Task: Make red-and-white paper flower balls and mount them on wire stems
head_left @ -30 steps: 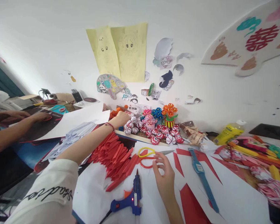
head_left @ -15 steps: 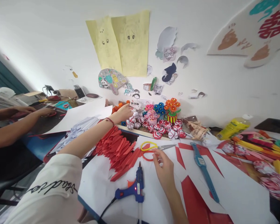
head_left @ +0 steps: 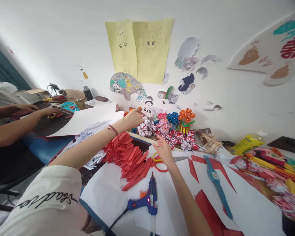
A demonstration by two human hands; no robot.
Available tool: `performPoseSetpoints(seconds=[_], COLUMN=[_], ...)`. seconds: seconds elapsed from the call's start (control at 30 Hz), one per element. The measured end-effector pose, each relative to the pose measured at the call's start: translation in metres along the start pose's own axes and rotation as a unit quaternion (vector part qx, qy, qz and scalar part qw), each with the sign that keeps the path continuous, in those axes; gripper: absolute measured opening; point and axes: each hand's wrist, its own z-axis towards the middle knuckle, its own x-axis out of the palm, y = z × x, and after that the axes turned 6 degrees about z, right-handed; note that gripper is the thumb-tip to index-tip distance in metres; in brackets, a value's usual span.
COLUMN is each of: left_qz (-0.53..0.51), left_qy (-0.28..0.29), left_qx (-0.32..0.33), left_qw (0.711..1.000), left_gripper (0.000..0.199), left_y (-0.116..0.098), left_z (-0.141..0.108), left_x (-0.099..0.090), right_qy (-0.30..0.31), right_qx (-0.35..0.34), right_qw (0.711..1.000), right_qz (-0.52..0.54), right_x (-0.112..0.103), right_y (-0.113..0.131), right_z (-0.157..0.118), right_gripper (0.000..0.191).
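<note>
Blue glue gun [head_left: 148, 199], one, small red light [head_left: 148, 199] lit, lying on white paper sheets [head_left: 100, 191] over the worktop [head_left: 92, 214]. Blue watch [head_left: 216, 183], one, to its right, strap laid out. Red paper strips [head_left: 127, 160], a heaped row, left of and beyond the glue gun. Scissors [head_left: 180, 159], one pair, yellow and red handles, partly covered by the right hand [head_left: 164, 149], whose grip has its fingers apart, nothing seen within. Left hand [head_left: 131, 120], extended over the red strips to the crowded red-and-white paper flowers [head_left: 179, 135] at the back, beside a printed packet [head_left: 147, 112]; whether its grip is together on anything cannot be told. Step, as judged: reaching in among the flowers; a next move there would call for a light pinch, neighbours undisturbed. Farthest: yellow drawings [head_left: 151, 54], on the wall [head_left: 64, 32].
</note>
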Motion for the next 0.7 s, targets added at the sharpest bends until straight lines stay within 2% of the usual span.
performPoseSetpoints(seconds=[0.07,0.13,0.3,0.4,0.53,0.6,0.7], left_qz=[0.005,0.009,0.012,0.018,0.021,0.017,0.009], left_qy=[-0.009,-0.02,-0.073,-0.086,-0.081,-0.065,-0.034], left_qx=[-0.012,-0.029,-0.086,-0.105,-0.108,-0.106,-0.103], left_qw=[1.0,0.999,0.994,0.991,0.991,0.992,0.994], left_gripper=[0.013,0.01,0.012,0.013,0.013,0.013,0.015], left_y=[0.001,0.001,0.0,0.0,0.001,0.002,0.003], left_z=[-0.012,-0.025,-0.047,-0.052,-0.052,-0.051,-0.046], left_x=[-0.018,-0.037,-0.072,-0.079,-0.077,-0.074,-0.066], right_qy=[-0.001,0.02,0.148,0.176,0.133,0.094,0.012], right_qx=[0.038,0.066,0.091,0.084,0.029,-0.008,-0.083], right_qw=[0.999,0.994,0.968,0.96,0.965,0.968,0.964], right_qz=[0.036,0.081,0.179,0.201,0.222,0.23,0.252], right_x=[0.014,0.023,0.024,0.013,-0.017,-0.043,-0.092], right_y=[-0.004,-0.002,0.021,0.038,0.065,0.082,0.109], right_z=[0.016,0.023,0.015,0.006,-0.005,-0.014,-0.038], right_gripper=[0.072,0.075,0.06,0.05,0.041,0.033,0.021])
